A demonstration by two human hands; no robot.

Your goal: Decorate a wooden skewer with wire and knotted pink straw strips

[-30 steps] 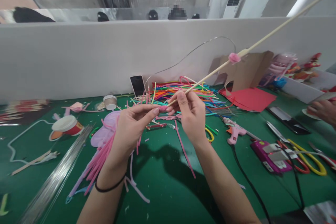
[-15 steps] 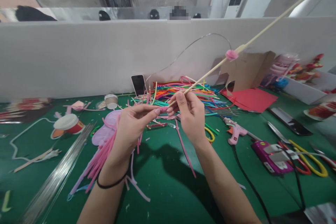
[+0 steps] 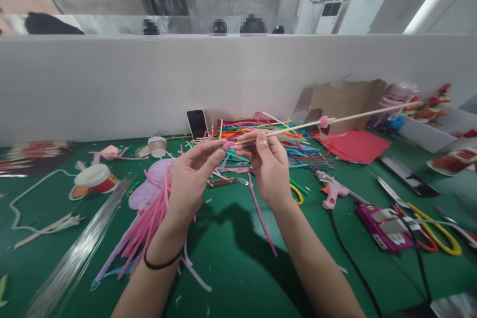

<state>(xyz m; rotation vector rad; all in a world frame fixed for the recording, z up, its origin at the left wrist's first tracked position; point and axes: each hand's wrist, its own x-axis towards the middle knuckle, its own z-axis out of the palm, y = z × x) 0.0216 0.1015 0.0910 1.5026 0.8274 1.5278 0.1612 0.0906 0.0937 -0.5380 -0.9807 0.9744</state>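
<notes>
My right hand (image 3: pixel 269 166) pinches a long thin wooden stick (image 3: pixel 357 115), which slants gently up to the right. A pink fuzzy piece (image 3: pixel 324 121) is fixed partway along the stick. At the stick's near end is a small pink fuzzy bit (image 3: pixel 228 145), pinched between the thumb and fingers of my left hand (image 3: pixel 194 174). Behind both hands lies a heap of coloured pipe cleaners (image 3: pixel 298 138). A bundle of pink pipe cleaners (image 3: pixel 145 226) rests beside my left forearm.
On the green table (image 3: pixel 231 278) are a pink glue gun (image 3: pixel 333 191), a purple power strip (image 3: pixel 383 231), yellow-handled scissors (image 3: pixel 436 233), red sheets (image 3: pixel 354 146), a paper cup (image 3: pixel 97 177) and wires (image 3: pixel 82 248). A phone (image 3: pixel 197 124) leans on the white partition (image 3: pixel 167 79).
The stick's far end has swung down, from steep to nearly level. The thin wire that arched above my hands no longer shows. Both hands remain close together.
</notes>
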